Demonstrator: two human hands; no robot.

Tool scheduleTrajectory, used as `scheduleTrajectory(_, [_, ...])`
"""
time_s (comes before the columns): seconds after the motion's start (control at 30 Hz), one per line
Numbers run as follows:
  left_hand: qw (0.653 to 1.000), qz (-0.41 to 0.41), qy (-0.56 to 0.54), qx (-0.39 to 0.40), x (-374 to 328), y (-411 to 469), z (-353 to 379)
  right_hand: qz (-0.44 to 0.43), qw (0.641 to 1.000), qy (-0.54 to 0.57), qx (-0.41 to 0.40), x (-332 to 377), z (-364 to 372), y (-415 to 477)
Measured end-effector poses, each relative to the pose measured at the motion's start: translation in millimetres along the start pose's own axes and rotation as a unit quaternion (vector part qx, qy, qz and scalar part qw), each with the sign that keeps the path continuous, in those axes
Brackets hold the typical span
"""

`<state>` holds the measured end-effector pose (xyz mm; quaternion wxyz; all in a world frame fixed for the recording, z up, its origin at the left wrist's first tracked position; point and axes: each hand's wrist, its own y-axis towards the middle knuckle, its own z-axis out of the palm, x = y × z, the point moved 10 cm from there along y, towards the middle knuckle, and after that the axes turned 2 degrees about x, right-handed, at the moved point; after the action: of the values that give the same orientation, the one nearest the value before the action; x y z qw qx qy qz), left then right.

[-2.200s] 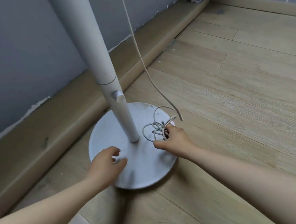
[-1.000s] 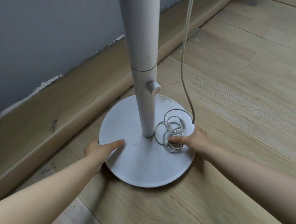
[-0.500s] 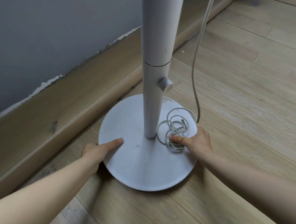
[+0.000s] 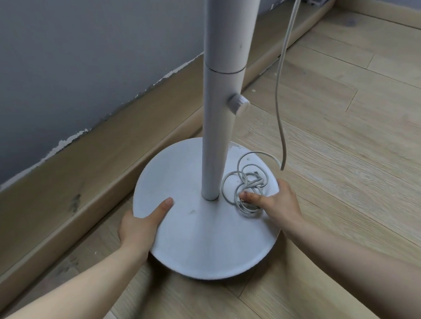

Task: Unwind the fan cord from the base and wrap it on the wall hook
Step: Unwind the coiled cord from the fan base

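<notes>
1 wood-plank floor [image 4: 358, 143] fills the near & right side. 1 grey wall [image 4: 63, 57] on the far left, w/ 1 wooden skirting [image 4: 63, 180] along its foot; the paint edge above it is ragged.

1 fan base [image 4: 207, 242]: round white disc, flat on the floor just beside the skirting, mid-view. 1 white pole [image 4: 220, 93] stands up from the disc's middle & leaves the top of the frame, w/ 1 seam ring partway up.

2 bare forearms come in from the near edge, 1 each side of the base. The left hand [image 4: 141, 223] grips the left rim: thumb flat on top of the disc, fingers under the edge, hidden. The right hand [image 4: 279, 204] grips the right rim the same way, fingers mostly hidden; its thumb [image 4: 251, 198] presses down on the cord.

1 cord [image 4: 248, 184], pale grey: bunched in several overlapping loops (exact no. unclear) on top of the base, right of the pole. 1 strand leaves the bunch at the far right rim, bends & rises to the top right of the frame.

1 knob [image 4: 238, 103], small & round, on the pole's right side below the seam.
</notes>
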<state>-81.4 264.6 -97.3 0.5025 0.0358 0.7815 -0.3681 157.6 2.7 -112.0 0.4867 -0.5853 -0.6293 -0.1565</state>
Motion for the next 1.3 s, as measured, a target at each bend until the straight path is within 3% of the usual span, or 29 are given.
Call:
scheduleTrajectory(0.27, [1.0, 0.024, 0.019, 0.003, -28.8, -9.4, -2.0, 0.024, 0.995, 0.028, 0.091, 18.2, -8.2, -9.6])
scheduleTrajectory(0.6, [0.996, 0.067, 0.048, 0.015, -120.7, -47.8, 2.9, 0.019, 0.995, 0.074, 0.07, 85.6, -68.5, -35.3])
scheduleTrajectory(0.87, [0.992, 0.082, 0.093, 0.016, -257.1, -129.4, -6.1, 0.063, 0.993, 0.084, 0.058, 184.8, -165.7, -88.1])
scheduleTrajectory(1.3, [0.984, 0.102, 0.127, 0.068, -535.6, -372.3, -19.0, 0.107, 0.984, 0.138, -0.028, 401.0, -402.1, -270.5])
